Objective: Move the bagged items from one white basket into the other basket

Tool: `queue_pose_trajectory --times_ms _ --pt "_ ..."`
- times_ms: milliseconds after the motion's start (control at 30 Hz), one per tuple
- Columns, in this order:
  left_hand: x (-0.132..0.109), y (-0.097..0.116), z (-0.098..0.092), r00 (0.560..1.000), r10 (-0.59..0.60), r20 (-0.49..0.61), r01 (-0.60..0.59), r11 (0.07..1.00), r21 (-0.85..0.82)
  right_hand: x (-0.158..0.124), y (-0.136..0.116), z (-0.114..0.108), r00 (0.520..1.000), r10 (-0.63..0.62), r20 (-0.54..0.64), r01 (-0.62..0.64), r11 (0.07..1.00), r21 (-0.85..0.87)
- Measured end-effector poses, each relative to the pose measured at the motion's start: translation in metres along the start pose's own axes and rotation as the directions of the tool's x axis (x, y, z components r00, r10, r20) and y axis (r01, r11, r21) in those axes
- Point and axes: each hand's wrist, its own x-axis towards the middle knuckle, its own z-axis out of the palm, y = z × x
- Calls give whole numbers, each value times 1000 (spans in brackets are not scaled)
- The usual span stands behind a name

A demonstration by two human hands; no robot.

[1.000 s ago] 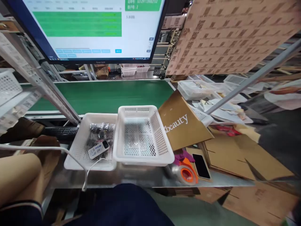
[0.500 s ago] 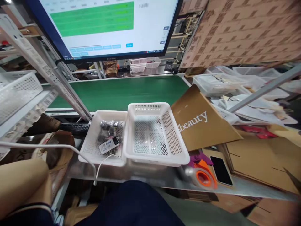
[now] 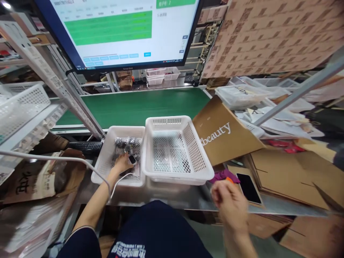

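The left hand (image 3: 122, 162) reaches into the left basket (image 3: 103, 168) at the bench's front edge, fingers closed around a white scanner (image 3: 130, 159) lying on dark packets (image 3: 124, 144). The right hand (image 3: 229, 204) hovers blurred at the front right edge — fingers loosely curled, holding nothing visible — beside a black phone (image 3: 248, 182).

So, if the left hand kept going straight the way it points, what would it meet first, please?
The left hand already rests on the white scanner in the smaller basket; beyond lie dark packets, probably next.
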Motion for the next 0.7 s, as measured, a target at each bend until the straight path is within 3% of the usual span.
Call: queue_pose_trajectory --times_ms 67,133,200,267,333,400,500,567,700 --pt "1 -5 18 996 -27 89 21 997 69 -9 7 17 983 64 175 -74 996 48" --pt "-5 -6 15 994 -31 100 20 994 108 -10 6 35 933 82 351 -101 994 36" --pt "-16 -3 -2 999 6 31 -10 993 116 -3 -2 52 893 24 449 -23 1000 -7" --pt "-32 6 -24 985 110 -134 -97 990 102 13 -19 69 873 -106 475 139 990 -35" --pt "-54 20 -46 906 248 -342 -223 968 112 30 -39 88 834 -277 478 342 938 -53" --pt "-80 37 -66 789 363 -495 -329 931 158 43 -59 112 751 -418 512 525 847 -79" --pt "-120 60 -83 642 467 -608 -429 876 219 50 -80 143 633 -453 628 647 755 -108" --pt "-143 69 -86 596 478 -646 -446 865 229 45 -86 155 577 -442 687 678 729 -100" --pt "-185 70 -77 546 443 -711 -430 877 216 24 -89 158 440 -511 738 701 709 73"
